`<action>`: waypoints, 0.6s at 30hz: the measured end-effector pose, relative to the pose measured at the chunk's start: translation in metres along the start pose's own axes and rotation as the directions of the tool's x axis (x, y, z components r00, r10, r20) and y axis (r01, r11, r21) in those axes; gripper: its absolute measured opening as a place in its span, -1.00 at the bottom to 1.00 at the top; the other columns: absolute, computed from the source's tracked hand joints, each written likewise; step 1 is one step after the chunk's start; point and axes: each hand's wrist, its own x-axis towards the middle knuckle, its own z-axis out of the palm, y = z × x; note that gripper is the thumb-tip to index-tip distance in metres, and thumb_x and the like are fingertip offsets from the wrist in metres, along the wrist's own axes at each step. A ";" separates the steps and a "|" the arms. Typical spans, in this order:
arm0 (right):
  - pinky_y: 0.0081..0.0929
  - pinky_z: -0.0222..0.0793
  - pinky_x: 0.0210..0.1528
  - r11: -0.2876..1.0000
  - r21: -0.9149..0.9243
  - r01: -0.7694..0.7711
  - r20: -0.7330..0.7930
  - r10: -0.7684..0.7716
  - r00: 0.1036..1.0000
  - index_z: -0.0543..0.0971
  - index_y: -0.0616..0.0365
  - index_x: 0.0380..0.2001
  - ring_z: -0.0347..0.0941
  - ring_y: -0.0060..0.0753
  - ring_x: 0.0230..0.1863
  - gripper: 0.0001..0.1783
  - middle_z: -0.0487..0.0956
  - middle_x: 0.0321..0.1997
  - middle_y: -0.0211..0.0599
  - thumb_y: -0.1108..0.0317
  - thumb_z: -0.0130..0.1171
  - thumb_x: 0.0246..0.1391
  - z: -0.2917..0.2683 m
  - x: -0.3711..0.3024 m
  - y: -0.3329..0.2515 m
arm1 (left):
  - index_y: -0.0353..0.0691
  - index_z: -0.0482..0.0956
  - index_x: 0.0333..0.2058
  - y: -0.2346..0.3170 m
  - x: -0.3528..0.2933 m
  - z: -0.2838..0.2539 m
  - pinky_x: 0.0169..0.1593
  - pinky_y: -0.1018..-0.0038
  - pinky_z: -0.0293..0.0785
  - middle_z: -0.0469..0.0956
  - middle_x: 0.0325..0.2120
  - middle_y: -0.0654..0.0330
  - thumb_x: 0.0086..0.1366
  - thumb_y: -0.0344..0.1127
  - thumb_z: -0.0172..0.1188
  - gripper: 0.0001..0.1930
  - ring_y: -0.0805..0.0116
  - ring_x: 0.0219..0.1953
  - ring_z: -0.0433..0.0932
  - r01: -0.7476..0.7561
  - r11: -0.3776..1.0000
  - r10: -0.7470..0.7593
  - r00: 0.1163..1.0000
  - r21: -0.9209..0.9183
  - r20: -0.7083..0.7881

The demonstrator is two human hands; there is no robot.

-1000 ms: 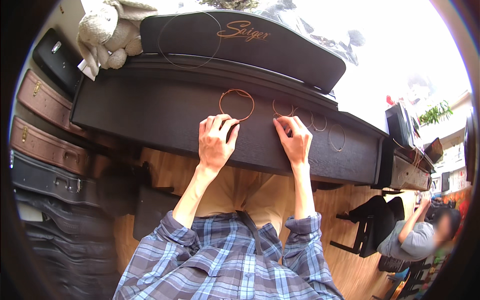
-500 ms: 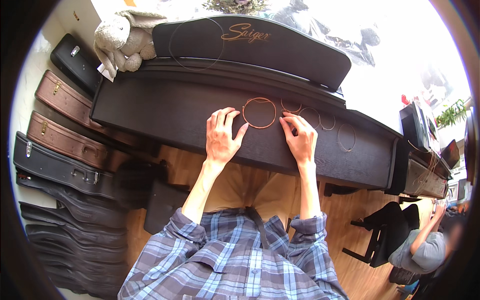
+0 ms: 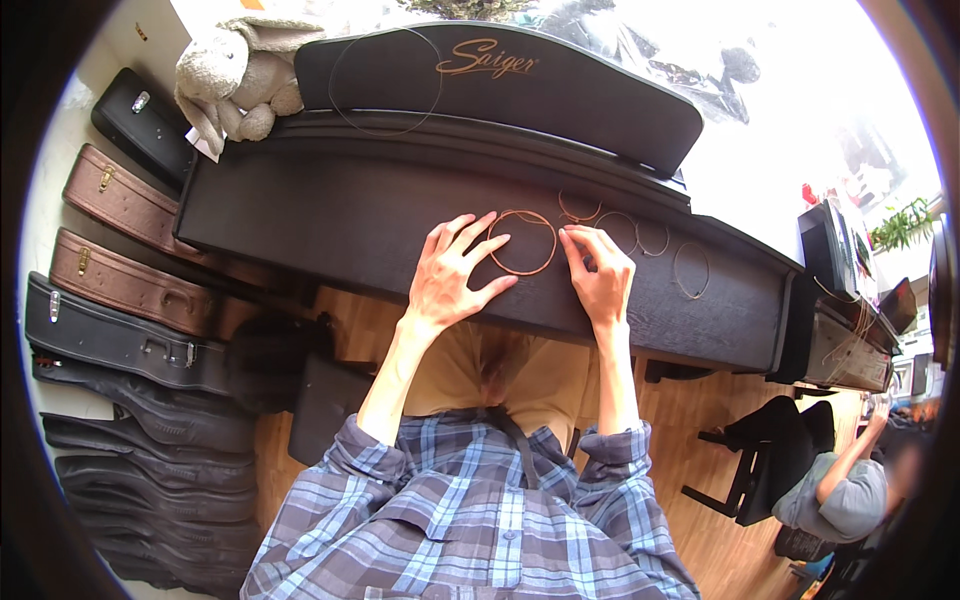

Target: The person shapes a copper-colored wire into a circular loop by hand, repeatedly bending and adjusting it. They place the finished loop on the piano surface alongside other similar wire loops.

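Observation:
A copper-coloured coiled string [image 3: 524,274] lies in a ring on the black piano lid [image 3: 330,215], in front of me. My left hand [image 3: 447,283] is open at its left side, fingers spread, with fingertips at the ring's left edge. My right hand [image 3: 602,278] is at the ring's right side. Its thumb and forefinger are pinched together and the other fingers curl in; whatever they hold is too small to make out. Just beyond the right hand lie another copper-coloured coil [image 3: 580,219] and thin coiled strings [image 3: 655,253].
One more thin coil [image 3: 691,296] lies farther right. A large thin wire loop [image 3: 386,134] leans on the music rest [image 3: 600,110]. A plush rabbit [image 3: 262,85] sits at the back left. Instrument cases [image 3: 120,325] line the left wall. Another person [image 3: 835,495] is at the far right.
My left hand has moved right and its fingers have spread to the ring's edge. The copper-coloured ring has shifted slightly right and nearer me. My right hand's fingertips have drawn together.

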 end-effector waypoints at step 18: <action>-0.53 0.36 -0.52 0.991 -0.107 -0.086 0.250 0.111 0.962 0.69 0.05 -0.15 0.35 -0.59 -0.65 -0.72 0.44 -0.58 -0.46 0.24 0.43 0.08 -0.003 0.001 -0.016 | -0.16 0.31 0.27 0.008 -0.004 -0.008 0.35 0.20 0.25 0.56 0.14 0.24 -0.06 0.07 0.59 -0.03 0.17 0.23 0.42 0.122 0.984 -0.129 0.990 -0.127 -0.054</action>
